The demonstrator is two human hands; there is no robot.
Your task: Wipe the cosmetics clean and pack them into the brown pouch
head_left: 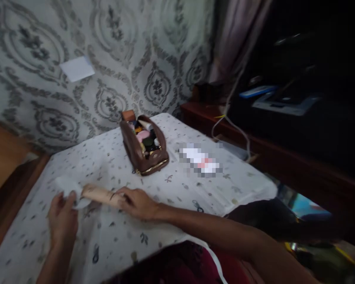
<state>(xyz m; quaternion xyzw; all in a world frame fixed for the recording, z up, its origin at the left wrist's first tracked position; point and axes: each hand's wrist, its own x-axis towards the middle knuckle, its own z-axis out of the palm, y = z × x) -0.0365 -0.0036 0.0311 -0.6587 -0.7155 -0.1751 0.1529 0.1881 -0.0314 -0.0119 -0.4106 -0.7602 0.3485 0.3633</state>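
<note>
My right hand point(139, 203) is closed around one end of a beige, tube-like item point(99, 194), which lies low over the patterned tablecloth point(162, 221). Dark marks show along its side, but blur hides what kind of thing it is. Close to its other end, my left hand point(62, 219) pinches a thin white piece point(66, 186), too smeared to name. Whether the white piece touches the beige item, I cannot tell. Beyond my hands stands a brown cosmetic bag point(131, 148), unzipped, with several small items inside, a pink one among them.
A blurred-out white and red object point(199, 159) lies right of the bag. White paper point(77, 68) is on the patterned wall. Wooden furniture point(12, 189) borders the table's left side. A pale cable point(236, 134) hangs at the right by a dark cabinet point(328, 150).
</note>
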